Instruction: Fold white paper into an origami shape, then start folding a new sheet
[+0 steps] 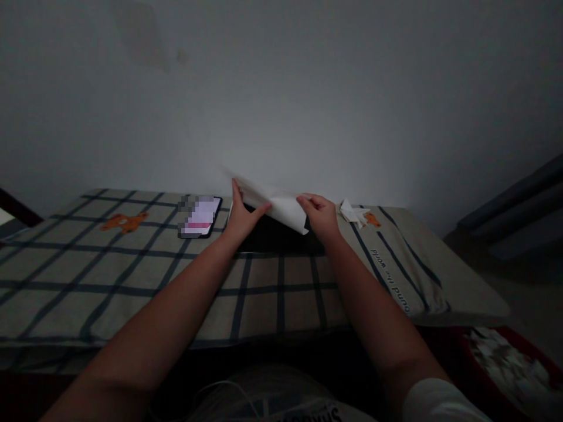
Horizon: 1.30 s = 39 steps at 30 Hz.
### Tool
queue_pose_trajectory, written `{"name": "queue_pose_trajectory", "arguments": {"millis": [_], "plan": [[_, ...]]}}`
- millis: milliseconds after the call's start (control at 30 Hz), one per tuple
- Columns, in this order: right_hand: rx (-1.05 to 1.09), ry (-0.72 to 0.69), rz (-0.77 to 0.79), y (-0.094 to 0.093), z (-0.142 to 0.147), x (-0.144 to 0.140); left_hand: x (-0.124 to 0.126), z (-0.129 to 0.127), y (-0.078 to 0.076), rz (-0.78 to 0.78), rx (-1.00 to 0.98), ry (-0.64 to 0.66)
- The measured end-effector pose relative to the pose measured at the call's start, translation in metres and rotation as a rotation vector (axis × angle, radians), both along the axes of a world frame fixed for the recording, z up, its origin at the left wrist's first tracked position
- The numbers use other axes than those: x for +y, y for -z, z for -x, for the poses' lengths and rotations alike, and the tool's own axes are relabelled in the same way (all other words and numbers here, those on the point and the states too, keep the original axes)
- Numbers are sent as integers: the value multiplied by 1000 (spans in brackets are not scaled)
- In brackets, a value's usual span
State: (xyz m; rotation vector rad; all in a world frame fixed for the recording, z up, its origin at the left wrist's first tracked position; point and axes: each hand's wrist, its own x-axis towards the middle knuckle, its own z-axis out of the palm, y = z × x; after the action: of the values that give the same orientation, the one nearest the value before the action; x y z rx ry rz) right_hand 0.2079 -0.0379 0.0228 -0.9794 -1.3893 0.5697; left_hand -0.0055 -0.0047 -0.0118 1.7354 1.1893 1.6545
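Note:
Between my two hands a white sheet of paper (281, 206) is held up at a tilt, folded or curled along its lower edge. My left hand (244, 212) grips its left side, thumb on the near face and fingers behind. At the right end, my right hand (320, 212) pinches the upper edge between thumb and finger. Below the paper lies a flat black item (272, 237) on the cloth, partly hidden by the paper and hands; its kind is unclear.
A phone (203, 215) with a lit, partly blurred screen lies left of my hands. Crumpled white tissue (352, 213) sits to the right. A checked cloth (145, 275) covers the table against a grey wall (281, 88). A red bin (461, 346) with white scraps stands lower right.

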Motion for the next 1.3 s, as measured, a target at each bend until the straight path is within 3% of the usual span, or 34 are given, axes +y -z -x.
{"name": "queue_pose_trajectory", "arguments": {"millis": [133, 333, 600, 800, 967, 1033, 1200, 1300], "plan": [[-93, -107, 74, 4, 5, -2, -8, -3, -9, 6, -38, 177], [-140, -63, 70, 4, 6, -3, -30, -9, -22, 35, -91, 269], [-250, -146, 8, 6, 8, -5, -40, -17, -21, 135, -208, 270], [-173, -78, 69, 7, 1, 2, -31, -10, -25, 115, -254, 231], [-25, 103, 60, 3, -13, 16, -22, 5, -32, 89, -369, 255], [-4, 96, 189, 3, -16, 20, -22, 10, -35, 159, -361, 281], [8, -171, 464, 12, -19, 19, -16, 18, -34, 308, -331, 272], [10, -122, 494, 19, -18, 19, -9, 19, -26, 321, -302, 167]]}}
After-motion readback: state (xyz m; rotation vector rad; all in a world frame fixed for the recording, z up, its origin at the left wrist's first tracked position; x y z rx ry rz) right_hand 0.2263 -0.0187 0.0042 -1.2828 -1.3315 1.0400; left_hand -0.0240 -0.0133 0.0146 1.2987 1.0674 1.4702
